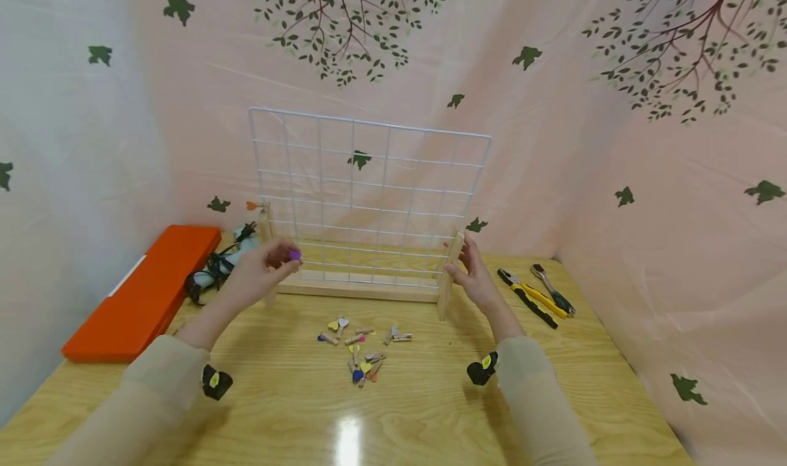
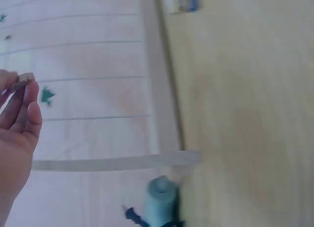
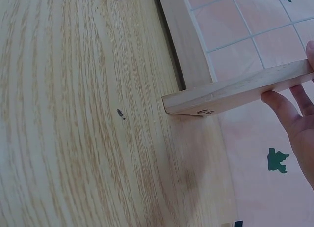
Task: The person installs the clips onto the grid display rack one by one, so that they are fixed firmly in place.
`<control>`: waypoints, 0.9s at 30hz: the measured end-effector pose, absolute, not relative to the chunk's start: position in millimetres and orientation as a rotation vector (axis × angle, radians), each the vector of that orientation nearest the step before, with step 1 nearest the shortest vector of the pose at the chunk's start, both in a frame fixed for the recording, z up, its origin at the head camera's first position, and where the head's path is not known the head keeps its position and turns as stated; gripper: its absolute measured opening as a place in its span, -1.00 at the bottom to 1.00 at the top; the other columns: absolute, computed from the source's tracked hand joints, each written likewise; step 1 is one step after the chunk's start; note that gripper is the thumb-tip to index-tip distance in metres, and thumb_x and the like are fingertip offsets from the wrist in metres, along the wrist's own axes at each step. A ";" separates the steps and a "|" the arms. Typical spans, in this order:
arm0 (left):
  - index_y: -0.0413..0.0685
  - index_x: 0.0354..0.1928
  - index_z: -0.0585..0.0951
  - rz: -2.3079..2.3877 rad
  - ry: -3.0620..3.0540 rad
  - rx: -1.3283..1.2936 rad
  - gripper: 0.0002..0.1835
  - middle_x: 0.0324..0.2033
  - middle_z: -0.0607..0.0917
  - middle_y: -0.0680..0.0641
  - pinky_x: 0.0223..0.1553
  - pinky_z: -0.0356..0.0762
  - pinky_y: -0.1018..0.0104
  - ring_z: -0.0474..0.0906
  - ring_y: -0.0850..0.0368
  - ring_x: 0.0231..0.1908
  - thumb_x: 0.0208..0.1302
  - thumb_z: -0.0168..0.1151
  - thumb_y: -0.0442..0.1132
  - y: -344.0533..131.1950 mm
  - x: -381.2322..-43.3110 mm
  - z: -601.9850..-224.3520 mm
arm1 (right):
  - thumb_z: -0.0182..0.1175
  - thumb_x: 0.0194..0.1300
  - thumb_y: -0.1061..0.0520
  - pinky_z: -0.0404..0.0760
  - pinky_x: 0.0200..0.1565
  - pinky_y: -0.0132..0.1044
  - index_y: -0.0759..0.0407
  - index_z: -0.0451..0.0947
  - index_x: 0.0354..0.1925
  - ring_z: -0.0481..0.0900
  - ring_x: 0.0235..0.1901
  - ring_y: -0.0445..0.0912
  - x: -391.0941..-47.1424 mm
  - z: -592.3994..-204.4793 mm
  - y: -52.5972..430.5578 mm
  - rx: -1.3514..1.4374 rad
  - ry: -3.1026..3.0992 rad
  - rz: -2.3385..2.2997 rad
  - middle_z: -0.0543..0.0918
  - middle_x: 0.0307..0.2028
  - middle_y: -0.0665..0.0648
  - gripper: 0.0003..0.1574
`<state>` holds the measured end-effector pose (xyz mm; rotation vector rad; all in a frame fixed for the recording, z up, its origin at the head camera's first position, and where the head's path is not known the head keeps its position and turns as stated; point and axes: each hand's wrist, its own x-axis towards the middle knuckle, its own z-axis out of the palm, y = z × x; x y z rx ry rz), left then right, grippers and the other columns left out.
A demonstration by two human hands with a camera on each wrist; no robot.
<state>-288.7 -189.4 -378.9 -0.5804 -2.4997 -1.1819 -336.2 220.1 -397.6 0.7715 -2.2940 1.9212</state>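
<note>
My left hand (image 1: 258, 273) pinches a small wooden clothespin (image 2: 24, 80) with a purple heart (image 1: 295, 255) between thumb and fingers, in front of the grid's lower left part. A white wire grid (image 1: 352, 172) stands tilted back in a wooden stand (image 1: 356, 291). At its right side my right hand (image 1: 476, 279) grips the wooden side post (image 3: 230, 92), thumb on the outer face. Another clothespin with an orange heart (image 1: 251, 206) sits at the top of the left post. Several heart clothespins (image 1: 356, 349) lie loose on the table before the stand.
On the left lie a flat orange box (image 1: 132, 302) and a pale blue tool with a black cord (image 1: 215, 268). Yellow-and-black pliers (image 1: 531, 298) and an adjustable wrench (image 1: 553, 291) lie to the right. A printed curtain (image 1: 399, 76) hangs behind the table.
</note>
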 end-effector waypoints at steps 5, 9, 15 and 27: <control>-0.11 -0.21 0.59 -1.428 -2.203 -0.379 -0.75 -0.39 0.67 0.04 -0.34 0.51 0.54 0.61 0.21 -0.38 0.08 0.25 -0.15 -198.6 -283.7 -346.9 | -0.04 0.25 0.38 0.35 -0.09 0.27 0.00 -0.23 0.37 0.01 0.24 0.32 -336.6 -397.1 220.3 0.782 -2.283 1.922 0.11 0.27 0.29 -0.11; -0.36 -0.23 0.60 -1.673 -1.922 -0.271 -0.72 -0.45 0.70 0.06 -0.40 0.50 0.59 0.62 0.25 -0.42 0.04 0.27 -0.29 -202.5 -282.0 -323.1 | -0.04 0.26 0.38 0.35 -0.10 0.26 0.03 -0.24 0.37 0.03 0.24 0.31 -336.6 -397.1 220.3 0.787 -2.283 1.918 0.11 0.27 0.29 -0.12; -0.19 -0.23 0.66 -1.859 -1.658 0.012 -0.66 -0.44 0.69 0.10 -0.38 0.46 0.56 0.55 0.23 -0.42 -0.09 0.36 -0.17 -209.9 -295.8 -306.9 | -0.04 0.26 0.37 0.35 -0.09 0.27 0.03 -0.24 0.37 0.04 0.24 0.29 -336.3 -397.2 221.4 0.778 -2.298 1.903 0.12 0.27 0.27 -0.12; -0.14 -0.30 0.67 -2.058 -1.385 0.155 -0.61 -0.50 0.64 0.03 -0.29 0.49 0.55 0.55 0.22 -0.40 -0.31 0.44 -0.17 -219.0 -332.8 -310.9 | -0.04 0.26 0.37 0.33 -0.08 0.28 0.00 -0.25 0.37 0.02 0.23 0.33 -336.3 -396.2 221.3 0.792 -2.309 1.884 0.09 0.27 0.30 -0.12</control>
